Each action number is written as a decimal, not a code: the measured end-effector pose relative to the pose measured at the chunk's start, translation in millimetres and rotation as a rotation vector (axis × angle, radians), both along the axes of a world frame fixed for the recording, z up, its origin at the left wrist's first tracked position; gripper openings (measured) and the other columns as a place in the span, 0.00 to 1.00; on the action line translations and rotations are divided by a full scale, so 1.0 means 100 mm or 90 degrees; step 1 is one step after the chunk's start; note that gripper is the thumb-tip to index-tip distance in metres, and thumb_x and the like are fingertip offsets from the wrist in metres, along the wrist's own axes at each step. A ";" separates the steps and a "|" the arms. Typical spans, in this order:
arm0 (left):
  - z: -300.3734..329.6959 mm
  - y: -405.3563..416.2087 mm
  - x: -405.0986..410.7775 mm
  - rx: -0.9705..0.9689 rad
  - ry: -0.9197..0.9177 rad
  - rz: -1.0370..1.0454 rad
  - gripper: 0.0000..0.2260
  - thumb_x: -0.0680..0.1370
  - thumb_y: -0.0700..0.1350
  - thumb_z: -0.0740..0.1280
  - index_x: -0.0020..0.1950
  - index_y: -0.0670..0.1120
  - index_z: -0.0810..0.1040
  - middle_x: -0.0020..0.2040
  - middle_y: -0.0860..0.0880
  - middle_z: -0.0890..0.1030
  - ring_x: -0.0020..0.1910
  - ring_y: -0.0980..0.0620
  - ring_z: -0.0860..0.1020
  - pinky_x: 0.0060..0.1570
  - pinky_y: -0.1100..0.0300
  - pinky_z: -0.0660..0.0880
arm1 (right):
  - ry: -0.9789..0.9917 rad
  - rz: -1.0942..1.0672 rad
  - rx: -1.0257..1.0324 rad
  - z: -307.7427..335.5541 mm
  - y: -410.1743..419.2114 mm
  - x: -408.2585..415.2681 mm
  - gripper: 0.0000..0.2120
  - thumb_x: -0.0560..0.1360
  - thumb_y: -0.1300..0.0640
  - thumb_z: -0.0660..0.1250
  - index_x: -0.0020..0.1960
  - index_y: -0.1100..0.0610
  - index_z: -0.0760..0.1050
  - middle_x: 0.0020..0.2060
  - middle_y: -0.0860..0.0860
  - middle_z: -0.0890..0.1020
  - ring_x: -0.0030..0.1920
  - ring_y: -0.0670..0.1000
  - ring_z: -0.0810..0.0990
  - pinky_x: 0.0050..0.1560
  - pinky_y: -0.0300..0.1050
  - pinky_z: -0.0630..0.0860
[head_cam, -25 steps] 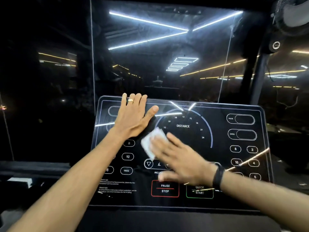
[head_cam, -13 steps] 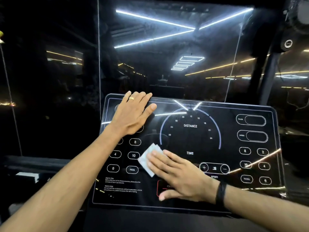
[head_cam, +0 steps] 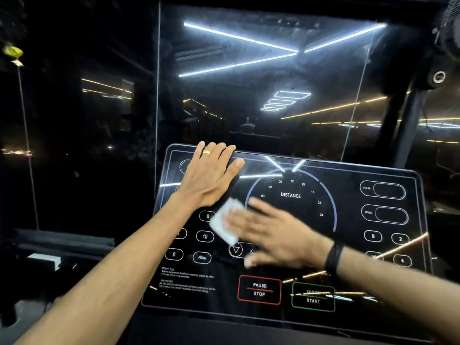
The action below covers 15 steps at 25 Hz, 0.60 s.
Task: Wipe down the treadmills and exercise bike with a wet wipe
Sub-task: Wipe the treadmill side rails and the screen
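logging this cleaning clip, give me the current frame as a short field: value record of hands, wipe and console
scene: dark gym, head view down onto a treadmill console
left hand: flat on the console's upper left, fingertips at its top edge, ring on one finger
right hand: flat fingers pressing the wipe against the console, blurred
wipe position: left of the DISTANCE dial, above the triangle button
right wrist: black band
visible buttons: PAUSE STOP, START
console surface: glossy, reflects ceiling lights
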<state>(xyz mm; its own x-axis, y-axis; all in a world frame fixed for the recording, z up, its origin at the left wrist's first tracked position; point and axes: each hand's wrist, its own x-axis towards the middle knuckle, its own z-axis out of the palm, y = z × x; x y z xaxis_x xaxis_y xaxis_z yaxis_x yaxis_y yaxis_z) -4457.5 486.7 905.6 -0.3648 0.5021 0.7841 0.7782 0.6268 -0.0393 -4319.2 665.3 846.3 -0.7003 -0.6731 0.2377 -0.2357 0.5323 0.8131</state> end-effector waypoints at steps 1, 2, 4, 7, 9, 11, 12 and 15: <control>0.00 0.00 0.00 0.001 -0.002 -0.003 0.46 0.76 0.68 0.26 0.77 0.44 0.66 0.70 0.47 0.71 0.70 0.46 0.67 0.77 0.46 0.51 | 0.058 -0.048 -0.048 0.29 0.06 -0.12 0.37 0.82 0.33 0.47 0.81 0.59 0.57 0.79 0.56 0.61 0.80 0.53 0.55 0.80 0.57 0.45; 0.01 0.00 0.01 0.003 -0.006 -0.007 0.46 0.76 0.68 0.26 0.77 0.44 0.66 0.70 0.48 0.71 0.70 0.46 0.66 0.77 0.47 0.50 | 0.124 -0.099 -0.108 0.60 0.12 -0.22 0.37 0.82 0.34 0.46 0.80 0.60 0.58 0.79 0.57 0.62 0.80 0.54 0.57 0.80 0.59 0.46; 0.02 -0.02 0.00 0.010 -0.008 -0.011 0.46 0.76 0.68 0.26 0.77 0.45 0.66 0.69 0.49 0.72 0.70 0.47 0.67 0.77 0.48 0.50 | 0.162 -0.180 -0.206 0.89 0.15 -0.30 0.39 0.82 0.33 0.43 0.80 0.62 0.57 0.79 0.60 0.61 0.80 0.56 0.57 0.79 0.61 0.46; 0.06 -0.07 -0.02 0.003 -0.007 -0.027 0.46 0.76 0.68 0.26 0.77 0.45 0.66 0.68 0.50 0.72 0.69 0.48 0.67 0.77 0.49 0.51 | 0.040 -0.075 -0.145 0.28 -0.08 -0.17 0.42 0.81 0.31 0.45 0.81 0.62 0.54 0.80 0.60 0.56 0.81 0.57 0.49 0.80 0.59 0.44; 0.10 -0.09 -0.02 -0.014 -0.001 -0.043 0.43 0.78 0.67 0.29 0.77 0.46 0.67 0.68 0.50 0.73 0.69 0.48 0.69 0.76 0.50 0.53 | -0.084 -0.005 -0.028 -0.28 -0.23 0.10 0.41 0.81 0.31 0.49 0.81 0.60 0.54 0.81 0.57 0.54 0.81 0.54 0.47 0.80 0.57 0.43; 0.17 -0.14 -0.05 -0.032 -0.012 -0.055 0.40 0.78 0.65 0.33 0.75 0.45 0.69 0.68 0.48 0.75 0.69 0.47 0.70 0.74 0.50 0.55 | -0.078 0.035 0.035 -0.18 -0.12 0.08 0.39 0.81 0.33 0.48 0.81 0.59 0.56 0.80 0.55 0.58 0.81 0.52 0.50 0.80 0.56 0.44; 0.19 -0.20 -0.08 -0.034 -0.024 -0.043 0.40 0.77 0.65 0.33 0.73 0.45 0.70 0.67 0.48 0.76 0.69 0.47 0.71 0.73 0.50 0.56 | -0.024 0.002 0.016 0.06 -0.07 -0.02 0.37 0.82 0.34 0.47 0.81 0.59 0.58 0.80 0.55 0.60 0.81 0.52 0.53 0.80 0.57 0.44; 0.15 -0.42 -0.26 -0.026 -0.017 0.040 0.41 0.78 0.67 0.33 0.74 0.45 0.69 0.68 0.48 0.75 0.69 0.48 0.70 0.75 0.49 0.56 | 0.121 -0.143 -0.175 0.84 0.10 -0.25 0.39 0.83 0.34 0.38 0.80 0.61 0.57 0.79 0.58 0.62 0.80 0.55 0.57 0.79 0.60 0.45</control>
<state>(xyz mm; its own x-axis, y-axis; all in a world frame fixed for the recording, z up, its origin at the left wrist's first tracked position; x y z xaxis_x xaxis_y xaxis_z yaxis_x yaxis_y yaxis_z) -4483.3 444.6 920.7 -0.4171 0.5084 0.7533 0.7383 0.6729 -0.0453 -4343.7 675.3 930.6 -0.7487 -0.4016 0.5274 0.0524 0.7573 0.6510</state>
